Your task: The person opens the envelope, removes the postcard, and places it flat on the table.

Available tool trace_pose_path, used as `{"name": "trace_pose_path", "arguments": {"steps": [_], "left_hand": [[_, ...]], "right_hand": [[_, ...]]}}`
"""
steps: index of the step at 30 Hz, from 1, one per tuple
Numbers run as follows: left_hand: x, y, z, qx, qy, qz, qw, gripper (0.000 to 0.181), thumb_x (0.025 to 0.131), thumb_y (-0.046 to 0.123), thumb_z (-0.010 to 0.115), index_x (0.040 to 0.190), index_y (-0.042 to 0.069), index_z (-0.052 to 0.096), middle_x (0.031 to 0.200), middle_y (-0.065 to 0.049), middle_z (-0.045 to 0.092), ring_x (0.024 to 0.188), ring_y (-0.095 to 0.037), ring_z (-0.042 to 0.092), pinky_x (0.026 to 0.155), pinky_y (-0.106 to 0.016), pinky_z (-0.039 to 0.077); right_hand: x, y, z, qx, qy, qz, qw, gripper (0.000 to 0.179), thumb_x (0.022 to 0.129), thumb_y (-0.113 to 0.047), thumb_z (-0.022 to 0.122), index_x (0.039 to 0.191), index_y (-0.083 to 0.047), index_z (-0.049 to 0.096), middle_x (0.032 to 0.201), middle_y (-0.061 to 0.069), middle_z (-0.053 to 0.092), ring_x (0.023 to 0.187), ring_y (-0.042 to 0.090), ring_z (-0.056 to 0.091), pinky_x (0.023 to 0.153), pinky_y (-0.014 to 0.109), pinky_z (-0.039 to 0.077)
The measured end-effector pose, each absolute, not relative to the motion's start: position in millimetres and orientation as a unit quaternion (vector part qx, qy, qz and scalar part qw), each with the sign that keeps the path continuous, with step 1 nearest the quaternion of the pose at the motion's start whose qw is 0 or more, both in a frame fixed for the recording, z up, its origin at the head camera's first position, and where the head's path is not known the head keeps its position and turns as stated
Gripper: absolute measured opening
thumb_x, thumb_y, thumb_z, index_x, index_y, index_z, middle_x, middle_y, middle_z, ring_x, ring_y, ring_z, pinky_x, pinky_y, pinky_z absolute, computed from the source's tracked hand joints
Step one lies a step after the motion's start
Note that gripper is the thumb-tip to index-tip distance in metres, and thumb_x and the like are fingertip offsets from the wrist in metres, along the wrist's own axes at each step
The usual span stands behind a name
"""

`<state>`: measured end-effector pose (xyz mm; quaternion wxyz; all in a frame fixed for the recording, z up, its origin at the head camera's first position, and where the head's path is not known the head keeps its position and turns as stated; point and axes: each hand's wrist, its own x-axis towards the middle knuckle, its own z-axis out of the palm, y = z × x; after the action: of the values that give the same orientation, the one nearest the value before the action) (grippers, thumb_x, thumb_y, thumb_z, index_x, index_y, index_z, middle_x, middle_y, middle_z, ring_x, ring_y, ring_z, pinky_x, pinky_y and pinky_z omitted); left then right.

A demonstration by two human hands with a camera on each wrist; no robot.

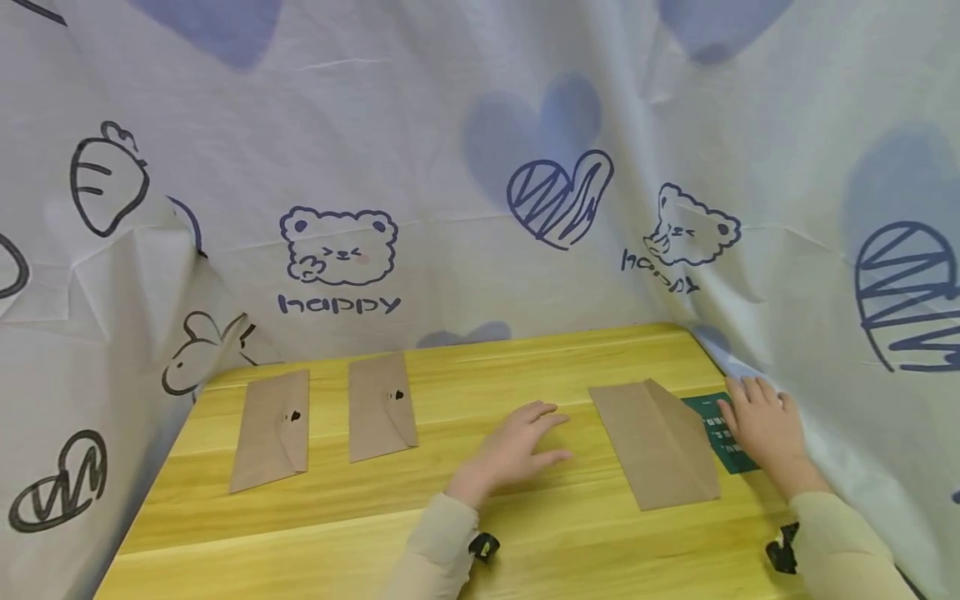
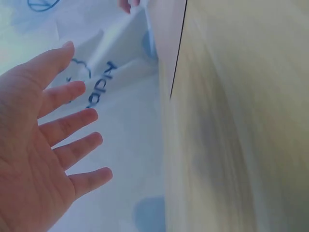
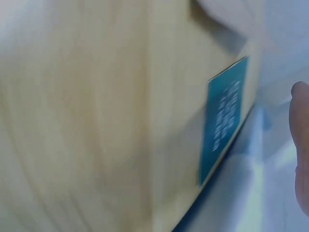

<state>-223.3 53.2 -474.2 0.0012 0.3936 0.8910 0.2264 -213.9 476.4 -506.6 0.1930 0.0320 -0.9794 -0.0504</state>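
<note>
My left hand point(image 1: 517, 446) hovers over the middle of the table, fingers spread and holding nothing. In the left wrist view its palm and separated fingertips show plainly. To its right lies a brown paper envelope point(image 1: 648, 454) with its flap lifted to the right. A dark green card point(image 1: 723, 437) with pale printing lies flat beside that flap. My right hand point(image 1: 768, 425) is over the card's right side, fingers extended. In the right wrist view the green card point(image 3: 224, 118) lies apart from the thumb, the only visible part of that hand.
Two closed brown envelopes, one at the far left point(image 1: 262, 442) and another beside it point(image 1: 375, 417), lie on the yellow wood-grain table point(image 1: 300, 533). A white curtain point(image 1: 450, 125) with blue drawings hangs behind the table and along its sides.
</note>
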Motion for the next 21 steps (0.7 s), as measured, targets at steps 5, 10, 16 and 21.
{"name": "trace_pose_path", "arguments": {"steps": [5,10,16,21], "left_hand": [[-224,23,-473,0.388,0.895,0.212,-0.053,0.053,0.097,0.048,0.054,0.142,0.020,0.050,0.149,-0.007,0.047,0.141,-0.029,0.041,0.115,-0.044,0.035],[-224,-4,-473,0.390,0.895,0.195,-0.090,0.049,0.095,0.041,0.060,0.138,0.017,0.054,0.144,-0.008,0.052,0.136,-0.031,0.046,0.113,-0.047,0.038],[-224,-40,-477,0.376,0.903,0.175,-0.113,0.047,0.094,0.040,0.062,0.135,0.016,0.057,0.141,-0.010,0.055,0.133,-0.034,0.048,0.111,-0.053,0.038],[-224,-68,-481,0.381,0.898,0.163,-0.150,0.045,0.092,0.033,0.067,0.131,0.013,0.060,0.135,-0.011,0.059,0.127,-0.033,0.054,0.106,-0.053,0.043]], "right_hand": [[-210,450,-495,0.039,-0.970,-0.023,0.240,0.050,0.091,-0.021,0.064,0.133,0.001,0.048,0.129,0.027,0.050,0.122,0.046,0.043,0.088,0.067,0.039],[-203,414,-491,0.055,-0.960,0.015,0.273,0.048,0.089,-0.020,0.068,0.130,-0.001,0.052,0.130,0.027,0.051,0.122,0.045,0.045,0.088,0.068,0.040],[-207,367,-499,0.095,-0.946,0.045,0.306,0.047,0.084,-0.020,0.071,0.125,-0.001,0.057,0.129,0.024,0.055,0.123,0.043,0.047,0.089,0.064,0.042],[-205,324,-505,0.141,-0.942,0.046,0.303,0.046,0.083,-0.023,0.072,0.121,0.001,0.059,0.129,0.023,0.057,0.124,0.043,0.049,0.092,0.063,0.044]]}}
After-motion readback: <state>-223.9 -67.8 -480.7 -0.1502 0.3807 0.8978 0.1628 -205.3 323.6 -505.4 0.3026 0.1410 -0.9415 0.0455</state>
